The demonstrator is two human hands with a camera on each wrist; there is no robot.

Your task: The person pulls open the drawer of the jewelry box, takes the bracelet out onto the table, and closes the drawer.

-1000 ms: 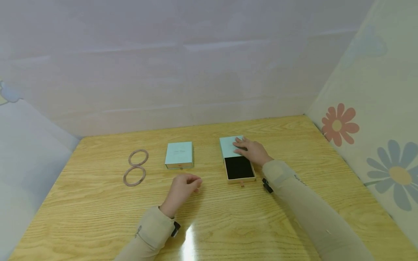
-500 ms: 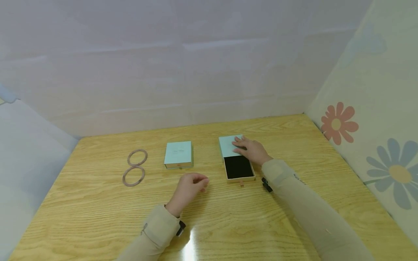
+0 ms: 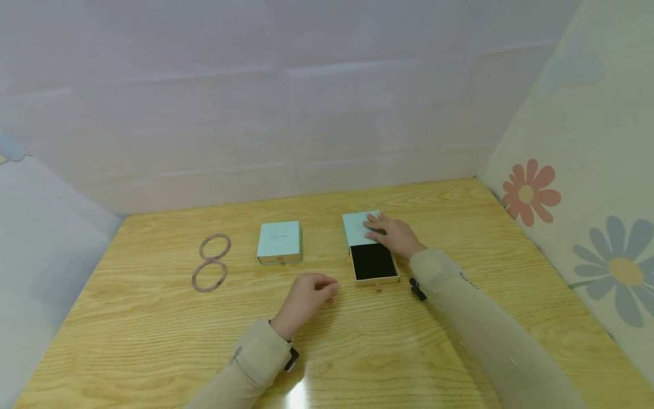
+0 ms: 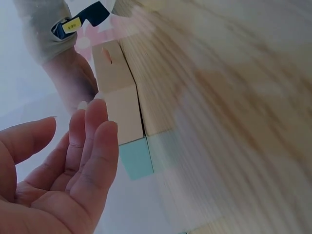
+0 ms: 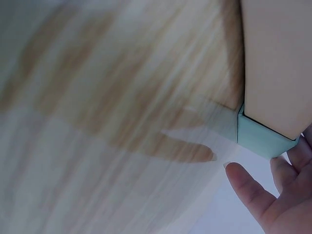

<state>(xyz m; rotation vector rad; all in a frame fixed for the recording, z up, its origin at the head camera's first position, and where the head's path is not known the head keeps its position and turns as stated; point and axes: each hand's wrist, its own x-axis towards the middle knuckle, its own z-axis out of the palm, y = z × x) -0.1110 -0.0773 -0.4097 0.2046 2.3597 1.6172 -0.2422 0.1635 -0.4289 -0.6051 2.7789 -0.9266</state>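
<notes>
A mint-green box (image 3: 357,227) has its drawer (image 3: 374,262) pulled toward the person, showing a black lining and a small ribbon tab (image 3: 378,287). My right hand (image 3: 395,234) rests on top of its cover from the right, fingers spread; in the right wrist view the thumb (image 5: 248,192) stands away from the box. Left of the drawer, my left hand (image 3: 309,298) hovers over the table holding nothing, and the left wrist view shows its fingers (image 4: 95,161) loosely bent, apart from the drawer front.
A second mint-green box (image 3: 279,241), closed, sits left of the first. Two thin rings like bangles, a far one (image 3: 215,234) and a near one (image 3: 209,290), lie touching farther left. The wooden table (image 3: 153,341) meets walls at the back and sides.
My left hand has moved right, closer to the pulled-out drawer. The right hand, both boxes and the rings have stayed in place.
</notes>
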